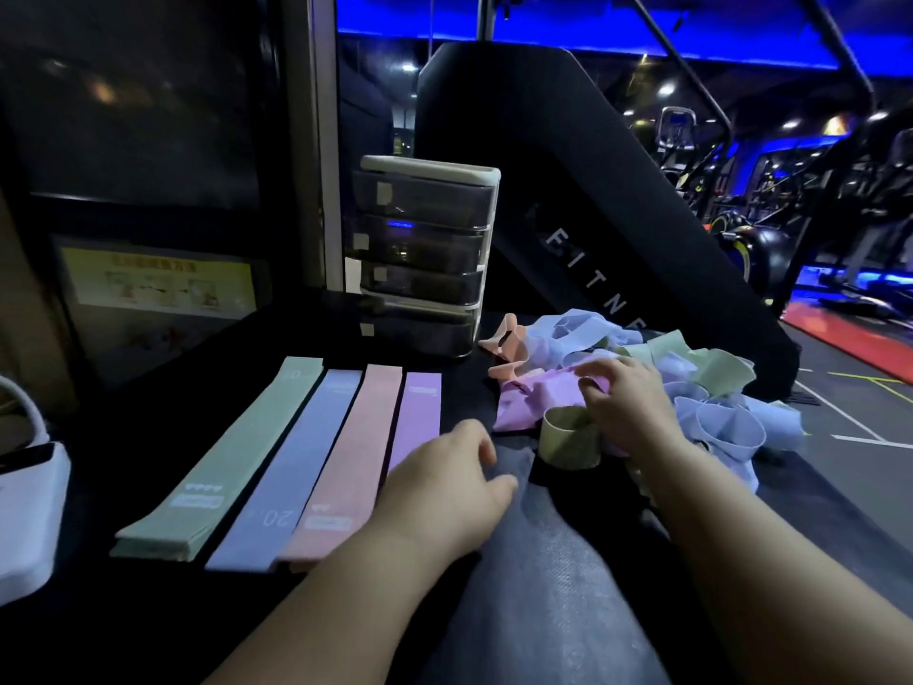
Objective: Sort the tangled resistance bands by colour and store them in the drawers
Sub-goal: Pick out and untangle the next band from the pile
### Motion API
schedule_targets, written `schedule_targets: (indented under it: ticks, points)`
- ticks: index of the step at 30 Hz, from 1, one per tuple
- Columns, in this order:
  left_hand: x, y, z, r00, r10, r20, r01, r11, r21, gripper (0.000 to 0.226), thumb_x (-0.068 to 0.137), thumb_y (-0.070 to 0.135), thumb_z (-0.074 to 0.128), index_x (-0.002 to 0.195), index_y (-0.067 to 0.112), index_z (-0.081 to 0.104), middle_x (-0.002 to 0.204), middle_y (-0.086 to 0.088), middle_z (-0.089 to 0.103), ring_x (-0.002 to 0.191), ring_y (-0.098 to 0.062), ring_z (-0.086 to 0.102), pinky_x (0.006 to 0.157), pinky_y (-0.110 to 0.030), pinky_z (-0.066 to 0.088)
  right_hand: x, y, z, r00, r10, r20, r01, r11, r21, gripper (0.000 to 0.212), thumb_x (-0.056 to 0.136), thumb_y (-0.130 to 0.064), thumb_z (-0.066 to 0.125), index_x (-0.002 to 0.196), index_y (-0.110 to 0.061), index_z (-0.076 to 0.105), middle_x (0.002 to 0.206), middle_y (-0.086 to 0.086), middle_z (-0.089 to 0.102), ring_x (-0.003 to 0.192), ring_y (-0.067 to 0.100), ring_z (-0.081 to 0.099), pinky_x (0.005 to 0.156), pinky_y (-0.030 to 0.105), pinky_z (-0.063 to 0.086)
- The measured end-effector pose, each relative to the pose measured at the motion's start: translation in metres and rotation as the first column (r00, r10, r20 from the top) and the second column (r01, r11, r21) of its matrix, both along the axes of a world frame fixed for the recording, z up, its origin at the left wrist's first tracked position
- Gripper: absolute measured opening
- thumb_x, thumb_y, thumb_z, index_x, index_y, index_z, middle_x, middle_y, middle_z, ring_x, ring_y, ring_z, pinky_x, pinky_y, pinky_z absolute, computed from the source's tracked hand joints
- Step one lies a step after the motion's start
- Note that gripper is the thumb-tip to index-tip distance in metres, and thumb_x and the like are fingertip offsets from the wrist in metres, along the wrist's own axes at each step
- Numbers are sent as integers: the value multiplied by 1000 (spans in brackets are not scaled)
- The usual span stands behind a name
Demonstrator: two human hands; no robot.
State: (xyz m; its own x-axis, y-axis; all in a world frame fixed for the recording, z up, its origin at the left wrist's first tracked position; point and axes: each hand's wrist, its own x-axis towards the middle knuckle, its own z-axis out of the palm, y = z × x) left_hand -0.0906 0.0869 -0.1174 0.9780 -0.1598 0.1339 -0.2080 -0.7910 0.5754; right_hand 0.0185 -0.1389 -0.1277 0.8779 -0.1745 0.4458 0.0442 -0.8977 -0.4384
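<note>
Purple band [533, 398], pinched in my right hand [627, 402], sits in the tangled pile [701, 383] at centre right; my left hand [444, 491] hovers loose, holding nothing. I fear a hard tug drags knotted neighbours onto the sorted strips [316, 462] at lower left.

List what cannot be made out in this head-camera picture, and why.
Head view:
Drawer unit: contents, behind dark tinted fronts.
Lilac flat band: near end, under the left hand.
Right hand: its grip, fingertips buried in the tangled pile.
Yellow poster: text blurred.
White object: cut off by left edge.
</note>
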Motion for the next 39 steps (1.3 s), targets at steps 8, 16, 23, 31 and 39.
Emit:
schedule_targets:
  ticks: [8,16,23,31,39]
  points:
    - [80,-63,-4,973,183,-141,-175,982,68,48,88,25,53,134,17,42,136,-10,44,126,-33,40,99,-39,42,-7,-20,-17,1000,2,-12,-3,1000,-18,28,95,-42,52,116,-32,68,123,-2,64,124,23,42,96,37,36]
    - [110,-81,-11,971,222,-93,-204,963,176,32,93,15,53,124,16,57,127,-8,57,116,-29,56,87,-33,47,-8,-17,-3,993,112,35,-114,991,64,27,96,-43,51,112,-32,69,118,-8,67,118,19,47,93,33,34]
    - [96,-88,13,988,132,84,-79,882,-464,12,89,27,58,80,20,63,105,2,71,91,-21,65,78,-31,52,-15,-13,4,920,359,157,-392,827,403,53,78,-67,43,115,-35,64,115,-17,62,118,8,53,101,31,41]
    - [73,-96,16,993,-65,94,114,529,-841,6,87,24,68,84,27,72,125,-10,66,111,-19,65,93,-36,53,-39,-5,16,842,396,366,-538,661,523,22,80,-46,68,87,-25,69,77,-2,67,74,19,62,69,32,51]
    - [75,-84,2,977,-209,-42,74,518,-852,15,96,11,57,100,19,69,95,-6,74,79,-11,69,74,-25,53,-33,-8,16,849,365,381,-528,567,632,16,96,-6,58,81,-9,63,64,-6,58,57,7,52,56,18,42]
